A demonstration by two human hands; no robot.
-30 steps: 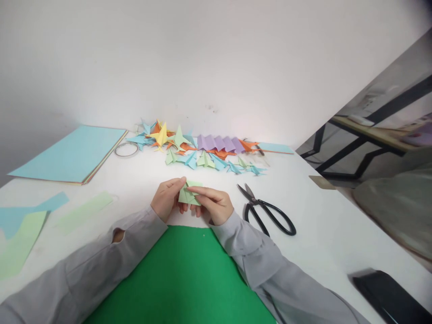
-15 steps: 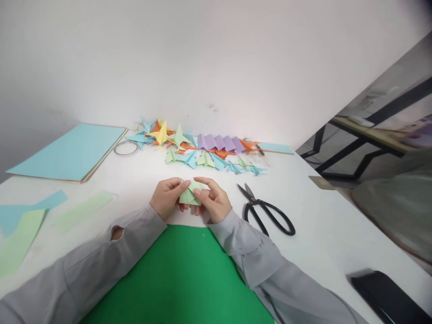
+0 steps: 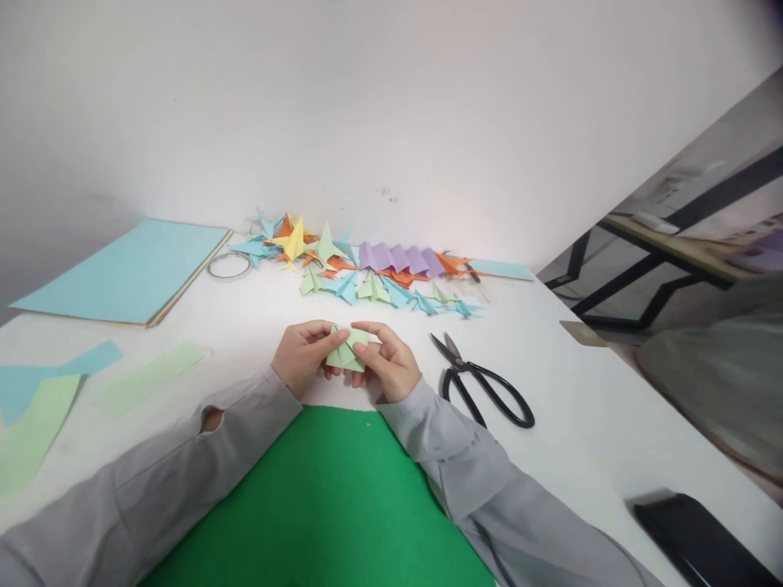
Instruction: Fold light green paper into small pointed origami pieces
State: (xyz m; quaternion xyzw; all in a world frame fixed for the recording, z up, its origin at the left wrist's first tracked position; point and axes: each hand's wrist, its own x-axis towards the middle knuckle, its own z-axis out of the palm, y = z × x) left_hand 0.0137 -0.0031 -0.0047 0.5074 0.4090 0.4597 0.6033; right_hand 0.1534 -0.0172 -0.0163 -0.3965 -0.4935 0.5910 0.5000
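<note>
Between my two hands is a small piece of folded light green paper [image 3: 343, 357], with crease lines and flaps on its face. My left hand [image 3: 301, 356] pinches its left side, thumb lying across the front. On the other side my right hand [image 3: 391, 362] grips the paper between thumb and fingers. The fingers behind the paper are partly hidden. Both hands hover just past the far edge of a green mat [image 3: 330, 497]. Scissors [image 3: 463, 364] with black handles lie to the right, blades partly spread.
Folded paper cranes [image 3: 294, 240] and a pleated purple paper [image 3: 400, 259] line the wall. A stack of coloured sheets [image 3: 128, 273] and a tape roll [image 3: 228, 266] lie at left, with green paper strips [image 3: 152, 379] nearer. A black phone-like object [image 3: 703, 534] rests at the lower right.
The folded green paper has shifted very slightly to the right and turned a little in my fingers. Both hands keep their hold, and the things on the table stay where they were.
</note>
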